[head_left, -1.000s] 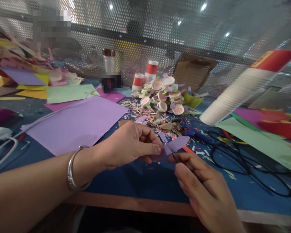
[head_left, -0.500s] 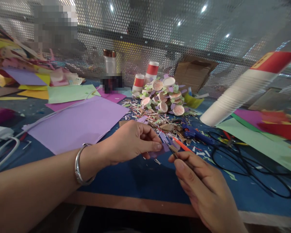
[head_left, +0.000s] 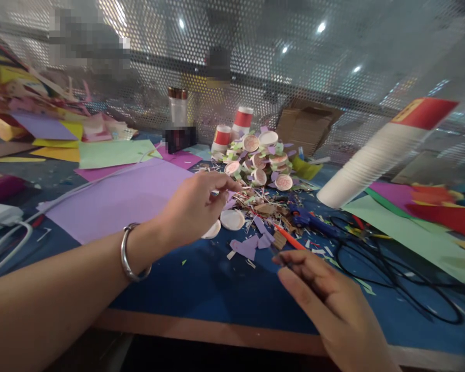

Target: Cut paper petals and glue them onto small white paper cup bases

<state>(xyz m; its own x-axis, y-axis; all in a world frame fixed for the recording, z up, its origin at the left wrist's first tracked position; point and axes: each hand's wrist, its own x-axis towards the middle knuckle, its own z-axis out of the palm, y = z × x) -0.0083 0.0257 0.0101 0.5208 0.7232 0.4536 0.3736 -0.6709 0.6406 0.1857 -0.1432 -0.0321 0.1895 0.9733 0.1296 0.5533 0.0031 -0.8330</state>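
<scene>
Cut pieces of light-purple paper point(head_left: 248, 250) lie loose on the blue tabletop point(head_left: 217, 294), with two round white discs point(head_left: 232, 220) at their eleven o'clock. The right hand point(head_left: 321, 294), at four o'clock, grasps a slim dark metal tool point(head_left: 282, 260), probably scissors; the left hand point(head_left: 196, 206), at ten o'clock, is curled just beside the discs, and whether it pinches anything cannot be told. Some cutting looks done, but the large light-purple paper sheet point(head_left: 139, 191) looks largely whole; at twelve o'clock, a heap of white cup bases point(head_left: 259, 161) bears purple and green paper tabs point(head_left: 274, 176), which the discs seem to lack
</scene>
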